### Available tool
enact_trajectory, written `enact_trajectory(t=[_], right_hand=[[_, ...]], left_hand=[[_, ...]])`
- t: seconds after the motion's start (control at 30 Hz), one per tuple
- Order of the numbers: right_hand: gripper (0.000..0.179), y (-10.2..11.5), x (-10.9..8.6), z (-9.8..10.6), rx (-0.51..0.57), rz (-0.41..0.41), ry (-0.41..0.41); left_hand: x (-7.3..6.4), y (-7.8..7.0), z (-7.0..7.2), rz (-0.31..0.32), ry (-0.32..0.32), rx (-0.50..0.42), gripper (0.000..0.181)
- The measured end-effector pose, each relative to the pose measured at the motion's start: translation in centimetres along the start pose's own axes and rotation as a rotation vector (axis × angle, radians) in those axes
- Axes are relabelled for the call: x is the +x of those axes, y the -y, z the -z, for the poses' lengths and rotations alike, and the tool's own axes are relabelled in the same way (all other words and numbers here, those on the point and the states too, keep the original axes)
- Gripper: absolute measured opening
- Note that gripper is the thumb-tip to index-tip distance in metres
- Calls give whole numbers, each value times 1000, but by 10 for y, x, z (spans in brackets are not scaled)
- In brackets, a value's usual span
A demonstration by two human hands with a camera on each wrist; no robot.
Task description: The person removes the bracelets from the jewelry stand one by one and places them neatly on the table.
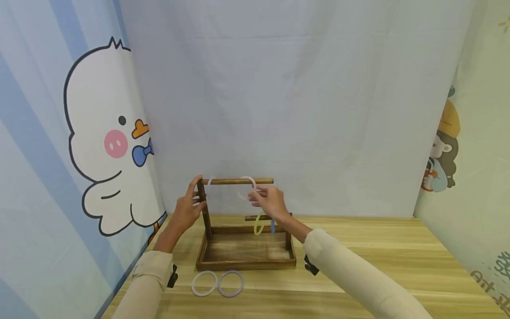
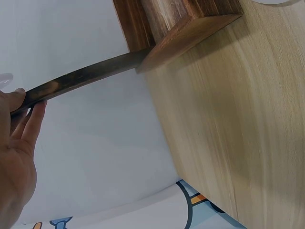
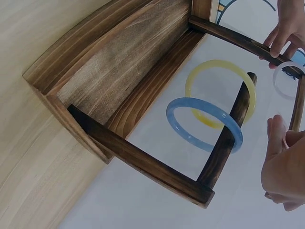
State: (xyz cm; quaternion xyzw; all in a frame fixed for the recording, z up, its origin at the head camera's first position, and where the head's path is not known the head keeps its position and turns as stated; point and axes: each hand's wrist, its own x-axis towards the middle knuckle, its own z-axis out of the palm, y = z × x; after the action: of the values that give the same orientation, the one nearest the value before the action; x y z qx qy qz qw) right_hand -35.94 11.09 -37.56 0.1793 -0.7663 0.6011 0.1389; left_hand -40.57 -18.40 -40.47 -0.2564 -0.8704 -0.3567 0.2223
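Note:
A dark wooden bangle stand has a tall left post (image 1: 206, 210), an upper bar (image 1: 229, 181) and a shorter lower bar (image 3: 220, 150). My left hand (image 1: 187, 210) grips the post near its top, thumb and fingers on opposite sides. With thumb and fingertips, my right hand (image 1: 272, 201) pinches a pale pink bangle (image 1: 252, 179), which overlaps the upper bar toward its free end. Another pale bangle (image 3: 275, 83) hangs on that bar close to the post. Around the lower bar hang a yellow bangle (image 3: 189, 83) and a blue bangle (image 3: 202, 103).
In front of the stand's tray base (image 1: 247, 266), a white bangle (image 1: 193, 283) and a purple bangle (image 1: 242, 283) lie side by side on the wooden table (image 1: 358, 283). A grey curtain (image 1: 299, 110) hangs behind, with printed cloths at both sides.

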Motion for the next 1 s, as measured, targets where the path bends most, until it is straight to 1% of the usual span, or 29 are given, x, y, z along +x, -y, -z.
enact_trajectory(t=[0.33, 0.43, 0.47, 0.53, 0.63, 0.67, 0.7, 0.83, 1.0], right_hand=[[34, -1, -1, 6, -8, -24, -8], [34, -1, -1, 7, -3, -14, -17], [34, 3, -4, 8, -3, -11, -17], [34, 3, -4, 9, 3, -3, -16], [35, 3, -5, 11, 5, -7, -11], [34, 3, -6, 12, 6, -8, -9], [34, -3, -4, 12, 9, -8, -10], [34, -6, -5, 15, 14, -15, -11], [35, -2, -6, 18, 17, -22, -3]], left_hand=[[0, 0, 1, -5, -4, -1, 93], [1, -2, 1, 2, 2, -2, 92], [1, -2, 1, 4, 5, -3, 92], [1, -2, 1, 5, 5, -3, 92], [1, -1, 1, 0, 4, 1, 92], [0, -1, 1, -2, 3, 3, 92], [0, 0, 1, -4, 2, 3, 92], [0, 0, 1, -4, 0, 3, 92], [0, -1, 0, 1, 1, 11, 92]])
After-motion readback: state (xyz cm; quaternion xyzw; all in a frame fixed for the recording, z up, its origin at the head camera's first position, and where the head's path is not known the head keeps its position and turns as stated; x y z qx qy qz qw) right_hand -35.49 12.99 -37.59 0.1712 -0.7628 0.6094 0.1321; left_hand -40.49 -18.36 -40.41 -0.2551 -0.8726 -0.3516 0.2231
